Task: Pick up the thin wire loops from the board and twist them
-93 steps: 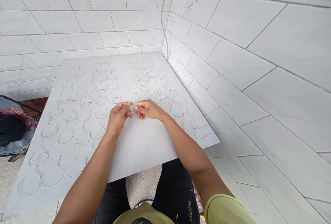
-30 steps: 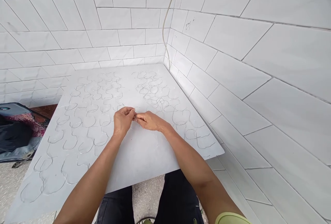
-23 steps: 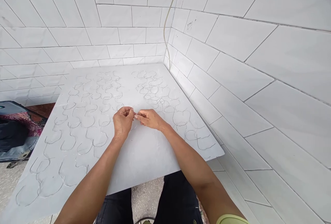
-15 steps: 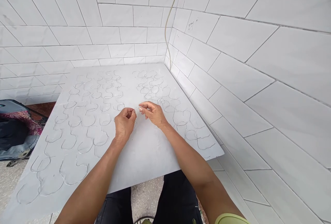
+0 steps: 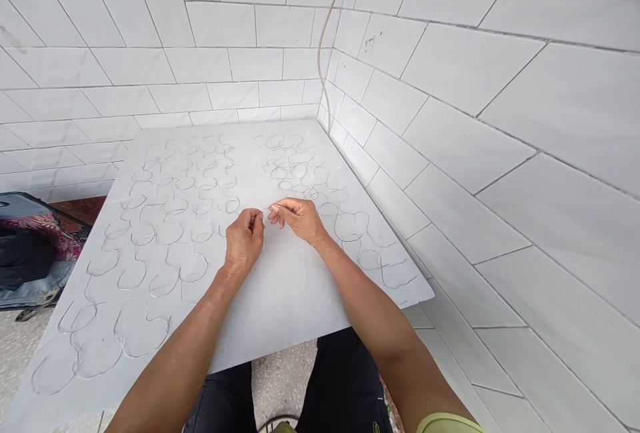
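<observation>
My left hand (image 5: 243,240) and my right hand (image 5: 299,217) hover close together over the middle of a white board (image 5: 280,286). Both are closed in a pinch. A thin piece of wire runs between their fingertips, too fine to follow. Bent wire shapes (image 5: 175,200) lie in rows across the left half of the board. A looser cluster of wire shapes (image 5: 310,183) lies just beyond my right hand.
White tiled walls (image 5: 450,120) close the board in at the back and on the right. A pale cable (image 5: 327,33) hangs down the corner. A dark bag with patterned cloth (image 5: 27,246) sits on the floor at the left. My dark-trousered legs (image 5: 345,386) are under the board's near edge.
My hands were touching at the fingertips a second ago; they have drawn slightly apart, the right lifting and shifting right. The camera view barely shifted.
</observation>
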`<move>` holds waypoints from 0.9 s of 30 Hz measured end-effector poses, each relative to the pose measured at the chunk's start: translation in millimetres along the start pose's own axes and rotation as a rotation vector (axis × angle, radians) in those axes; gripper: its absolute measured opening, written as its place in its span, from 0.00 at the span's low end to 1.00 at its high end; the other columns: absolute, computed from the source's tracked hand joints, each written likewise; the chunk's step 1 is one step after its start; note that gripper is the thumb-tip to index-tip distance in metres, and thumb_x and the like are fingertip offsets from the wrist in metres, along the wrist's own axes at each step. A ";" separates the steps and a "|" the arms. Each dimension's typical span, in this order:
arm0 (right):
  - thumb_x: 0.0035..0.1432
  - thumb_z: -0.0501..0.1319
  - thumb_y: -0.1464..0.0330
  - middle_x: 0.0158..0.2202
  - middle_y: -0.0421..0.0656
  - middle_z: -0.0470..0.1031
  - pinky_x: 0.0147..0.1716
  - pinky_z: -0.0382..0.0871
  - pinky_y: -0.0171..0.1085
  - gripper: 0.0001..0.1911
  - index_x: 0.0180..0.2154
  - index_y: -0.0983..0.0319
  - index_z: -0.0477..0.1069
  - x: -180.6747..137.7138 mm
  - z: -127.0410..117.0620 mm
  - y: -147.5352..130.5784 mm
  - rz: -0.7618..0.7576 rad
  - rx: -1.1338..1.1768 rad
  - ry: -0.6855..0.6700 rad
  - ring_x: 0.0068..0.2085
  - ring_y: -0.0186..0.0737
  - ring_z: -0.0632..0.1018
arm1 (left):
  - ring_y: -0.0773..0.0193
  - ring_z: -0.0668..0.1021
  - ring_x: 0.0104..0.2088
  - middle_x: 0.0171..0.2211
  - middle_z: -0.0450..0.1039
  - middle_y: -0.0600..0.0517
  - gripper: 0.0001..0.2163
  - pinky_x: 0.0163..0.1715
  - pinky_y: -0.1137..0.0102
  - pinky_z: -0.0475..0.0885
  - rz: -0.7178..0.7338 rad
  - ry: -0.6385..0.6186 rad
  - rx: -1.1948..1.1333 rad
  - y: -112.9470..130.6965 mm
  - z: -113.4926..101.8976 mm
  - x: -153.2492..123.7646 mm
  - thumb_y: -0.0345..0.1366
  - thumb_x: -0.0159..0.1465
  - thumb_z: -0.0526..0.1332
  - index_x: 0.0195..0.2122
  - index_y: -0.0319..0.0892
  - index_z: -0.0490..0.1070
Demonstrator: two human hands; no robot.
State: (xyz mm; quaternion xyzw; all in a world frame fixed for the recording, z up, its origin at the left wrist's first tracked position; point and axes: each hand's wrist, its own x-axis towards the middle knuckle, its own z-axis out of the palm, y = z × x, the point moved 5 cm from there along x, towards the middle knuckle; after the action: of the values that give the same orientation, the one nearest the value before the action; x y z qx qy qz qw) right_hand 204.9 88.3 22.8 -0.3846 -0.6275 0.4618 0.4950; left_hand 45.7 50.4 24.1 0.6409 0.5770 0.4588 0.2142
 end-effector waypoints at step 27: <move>0.71 0.56 0.61 0.40 0.46 0.77 0.39 0.67 0.39 0.12 0.41 0.58 0.76 -4.4 -0.3 -4.0 -0.245 -0.655 0.054 0.42 0.41 0.76 | 0.64 0.68 0.26 0.25 0.69 0.53 0.07 0.28 0.70 0.58 0.119 0.105 0.265 0.8 0.7 1.8 0.36 0.68 0.56 0.32 0.45 0.69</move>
State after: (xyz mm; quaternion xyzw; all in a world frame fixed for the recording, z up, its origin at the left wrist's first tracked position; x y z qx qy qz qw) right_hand 206.0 83.2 25.5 -0.4568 -0.7707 0.1626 0.4134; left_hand 46.5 52.1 25.0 0.6717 0.6037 0.4236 0.0697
